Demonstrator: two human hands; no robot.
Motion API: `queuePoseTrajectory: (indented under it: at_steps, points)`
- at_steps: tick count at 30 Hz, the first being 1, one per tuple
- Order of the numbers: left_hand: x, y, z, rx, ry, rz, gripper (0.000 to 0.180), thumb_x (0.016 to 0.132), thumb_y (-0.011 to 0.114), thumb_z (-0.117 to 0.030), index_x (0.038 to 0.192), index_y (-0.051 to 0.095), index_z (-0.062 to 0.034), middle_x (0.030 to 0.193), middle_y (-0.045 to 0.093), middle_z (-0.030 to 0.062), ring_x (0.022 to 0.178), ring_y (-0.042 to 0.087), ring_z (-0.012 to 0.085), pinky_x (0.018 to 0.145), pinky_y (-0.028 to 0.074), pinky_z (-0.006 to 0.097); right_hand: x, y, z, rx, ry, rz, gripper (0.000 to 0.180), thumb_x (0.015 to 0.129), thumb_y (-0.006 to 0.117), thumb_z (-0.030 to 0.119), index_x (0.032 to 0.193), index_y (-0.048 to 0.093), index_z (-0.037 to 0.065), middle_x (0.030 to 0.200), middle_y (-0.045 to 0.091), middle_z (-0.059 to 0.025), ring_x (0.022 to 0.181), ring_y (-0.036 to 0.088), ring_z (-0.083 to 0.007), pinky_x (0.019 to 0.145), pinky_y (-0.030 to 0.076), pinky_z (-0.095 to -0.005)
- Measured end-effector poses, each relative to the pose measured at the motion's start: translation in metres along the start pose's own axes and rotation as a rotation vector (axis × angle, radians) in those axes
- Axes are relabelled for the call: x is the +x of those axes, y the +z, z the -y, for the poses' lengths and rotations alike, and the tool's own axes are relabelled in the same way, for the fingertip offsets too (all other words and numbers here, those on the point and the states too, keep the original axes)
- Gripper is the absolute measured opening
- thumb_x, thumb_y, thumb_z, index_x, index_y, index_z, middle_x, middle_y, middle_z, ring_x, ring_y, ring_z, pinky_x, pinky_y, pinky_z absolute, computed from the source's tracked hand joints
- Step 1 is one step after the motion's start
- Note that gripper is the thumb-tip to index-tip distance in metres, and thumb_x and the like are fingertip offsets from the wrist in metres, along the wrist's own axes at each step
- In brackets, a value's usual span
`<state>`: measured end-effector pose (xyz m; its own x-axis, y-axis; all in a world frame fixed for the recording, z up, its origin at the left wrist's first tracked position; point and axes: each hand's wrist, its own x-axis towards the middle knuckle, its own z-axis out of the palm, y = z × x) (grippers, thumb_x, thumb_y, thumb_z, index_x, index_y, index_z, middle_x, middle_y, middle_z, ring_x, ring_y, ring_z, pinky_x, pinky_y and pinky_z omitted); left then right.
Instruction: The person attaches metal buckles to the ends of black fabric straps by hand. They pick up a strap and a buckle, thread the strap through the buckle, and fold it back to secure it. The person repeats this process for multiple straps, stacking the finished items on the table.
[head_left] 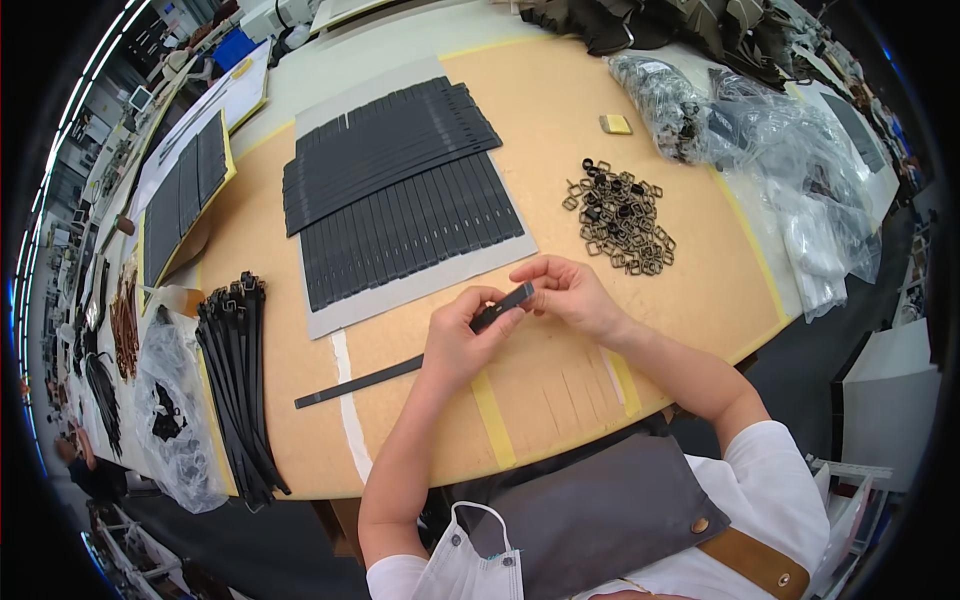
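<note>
A narrow black strap [372, 379] slants across the near part of the table, its long tail lying to the left. My left hand [462, 335] is closed round it close to its upper right end, thumb on top. At that end, the curled fingers and thumb of my right hand [572, 298] pinch the strap's tip. Whether a small metal part is also between those fingertips is hidden. Beyond my right hand lies a loose heap of bronze-coloured metal buckles [622, 220], a few black pieces among them.
Rows of black strips [400, 235] lie on a grey board [325, 318] beyond my hands. A bundle of black straps with buckles [238, 370] is at the left, beside a clear plastic bag [175, 440]. Plastic bags [790, 170] and a small yellow-and-white block [616, 124] are at the right.
</note>
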<state>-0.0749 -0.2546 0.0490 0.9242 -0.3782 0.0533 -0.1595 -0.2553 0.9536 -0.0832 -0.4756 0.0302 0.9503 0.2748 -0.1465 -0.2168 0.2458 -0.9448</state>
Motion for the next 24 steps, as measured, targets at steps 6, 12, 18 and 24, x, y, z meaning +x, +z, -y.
queuePoseTrajectory:
  at_steps: [6,12,18,24]
  points:
    - [0.000,-0.005,0.003,-0.085,-0.085,0.060,0.017,0.096,0.078,-0.016,0.104,0.075,-0.0006,0.081,0.070,-0.0028,0.069,0.056,0.0027,0.061,0.042,0.022,-0.006,0.010,-0.002,0.078,-0.084,-0.014,0.031,0.098,0.074,0.005,0.127,0.063,-0.001,0.108,0.077,-0.0102,0.099,0.073,-0.0144,0.089,0.058,-0.0299]
    - [-0.001,-0.005,0.007,-0.232,-0.152,0.100,0.014,0.097,0.077,-0.016,0.102,0.076,-0.0025,0.083,0.069,-0.0057,0.071,0.053,0.0004,0.062,0.040,0.020,-0.010,0.017,0.004,0.063,-0.013,-0.026,0.028,0.101,0.073,0.013,0.126,0.066,0.004,0.103,0.075,-0.0033,0.091,0.070,-0.0093,0.085,0.059,-0.0268]
    - [-0.002,-0.003,0.006,-0.175,-0.096,0.115,0.015,0.097,0.078,-0.017,0.097,0.076,-0.0022,0.079,0.065,-0.0080,0.069,0.050,-0.0005,0.061,0.038,0.020,-0.010,0.008,-0.001,0.048,0.159,0.047,0.019,0.103,0.071,0.021,0.115,0.070,0.007,0.099,0.072,0.0015,0.083,0.066,-0.0055,0.081,0.057,-0.0239]
    - [-0.002,-0.006,-0.003,-0.122,-0.043,0.061,0.018,0.096,0.079,-0.016,0.104,0.072,-0.0010,0.082,0.066,-0.0056,0.070,0.053,0.0015,0.061,0.042,0.021,-0.010,0.006,0.004,-0.030,0.032,-0.020,0.020,0.104,0.070,0.024,0.113,0.069,0.006,0.099,0.072,-0.0006,0.087,0.068,-0.0075,0.080,0.057,-0.0241]
